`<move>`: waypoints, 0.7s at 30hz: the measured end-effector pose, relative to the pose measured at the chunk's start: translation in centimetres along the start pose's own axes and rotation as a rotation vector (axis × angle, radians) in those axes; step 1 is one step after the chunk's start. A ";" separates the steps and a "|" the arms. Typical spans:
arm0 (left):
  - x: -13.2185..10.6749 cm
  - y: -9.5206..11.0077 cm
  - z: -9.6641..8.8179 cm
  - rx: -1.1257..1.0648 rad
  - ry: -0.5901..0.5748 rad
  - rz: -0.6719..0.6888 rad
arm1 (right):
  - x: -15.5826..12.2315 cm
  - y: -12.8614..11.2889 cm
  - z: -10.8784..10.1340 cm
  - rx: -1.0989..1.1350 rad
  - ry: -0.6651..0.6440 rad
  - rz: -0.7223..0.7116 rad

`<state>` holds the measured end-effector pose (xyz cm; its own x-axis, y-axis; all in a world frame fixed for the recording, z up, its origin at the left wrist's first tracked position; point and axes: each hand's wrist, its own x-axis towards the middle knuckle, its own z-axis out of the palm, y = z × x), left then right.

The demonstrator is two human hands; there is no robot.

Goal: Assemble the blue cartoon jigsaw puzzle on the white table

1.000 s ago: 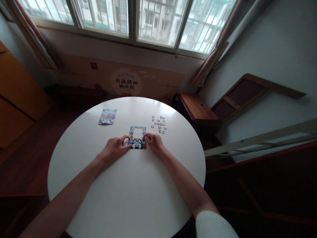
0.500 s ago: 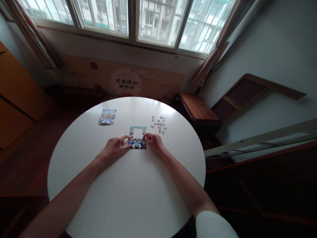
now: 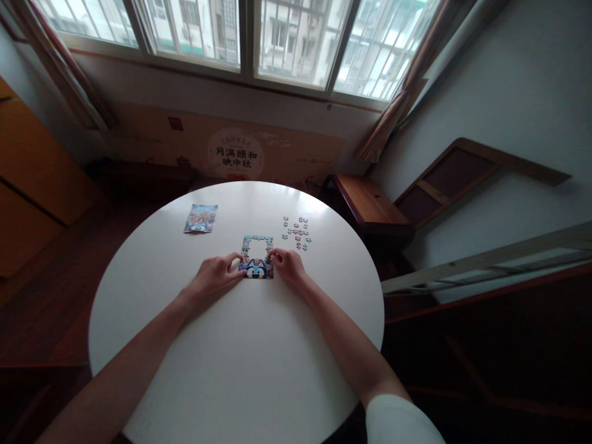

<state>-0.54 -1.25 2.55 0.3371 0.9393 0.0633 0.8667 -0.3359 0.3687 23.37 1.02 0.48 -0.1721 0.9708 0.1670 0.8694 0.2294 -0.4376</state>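
Observation:
A partly assembled jigsaw puzzle (image 3: 257, 271) lies flat on the round white table (image 3: 240, 364). Its border and the blue cartoon face along the bottom are joined, and white table shows through a gap in the upper middle. My left hand (image 3: 217, 271) grips the puzzle's left edge, index finger and thumb curled with a space between them. At the right edge, my right hand (image 3: 289, 265) has its fingers bent and closed on the puzzle; whether a loose piece is under the fingertips is hidden. Several loose puzzle pieces (image 3: 296, 232) are spread out beyond my right hand.
A colourful packet (image 3: 201, 218) with a similar picture lies at the table's far left. Past the table's right rim stands a wooden bench (image 3: 370, 200). A barred window (image 3: 296, 43) and a printed wall panel (image 3: 287, 145) are at the back.

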 end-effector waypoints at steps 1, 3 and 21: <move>0.0 0.0 0.0 -0.002 0.001 -0.001 | 0.0 0.0 0.0 0.000 -0.002 0.002; 0.0 -0.1 0.1 -0.004 0.005 0.000 | 0.0 0.0 0.0 -0.001 -0.004 0.003; 0.0 -0.1 0.1 -0.007 0.013 0.010 | 0.0 0.0 -0.1 0.007 0.004 0.006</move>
<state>-0.61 -1.19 2.40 0.3405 0.9369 0.0789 0.8609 -0.3444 0.3746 23.36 1.01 0.58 -0.1648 0.9720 0.1678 0.8673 0.2238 -0.4447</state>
